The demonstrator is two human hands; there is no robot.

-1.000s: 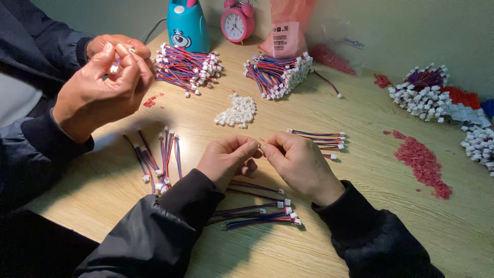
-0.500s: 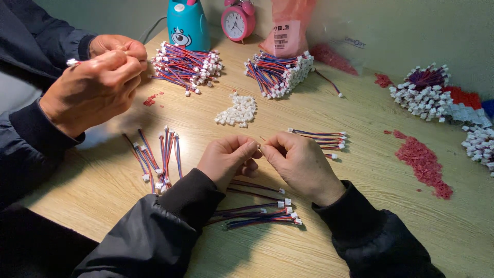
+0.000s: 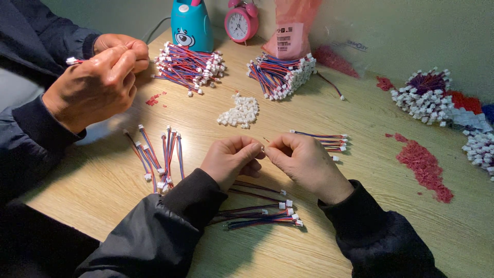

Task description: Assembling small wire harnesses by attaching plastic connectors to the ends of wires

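Note:
My left hand (image 3: 232,159) and my right hand (image 3: 303,160) meet fingertip to fingertip over the wooden table (image 3: 309,247), pinching a tiny white connector piece (image 3: 263,149) between them. Short red, blue and black wire leads with white plugs (image 3: 262,213) lie under my wrists. More leads (image 3: 325,139) rest just beyond my right hand. A small heap of loose white connectors (image 3: 238,112) sits ahead of my hands.
A co-worker's two hands (image 3: 100,77) at the left hold a wire lead. Loose leads (image 3: 157,154) lie below them. Two wire bundles (image 3: 188,64) (image 3: 282,74), a blue toy, a pink alarm clock (image 3: 240,21), a pink bag and red scraps (image 3: 424,167) fill the rest.
The co-worker's hands shifted slightly left and lower while working a lead. My own hands stay pinched together in the same spot.

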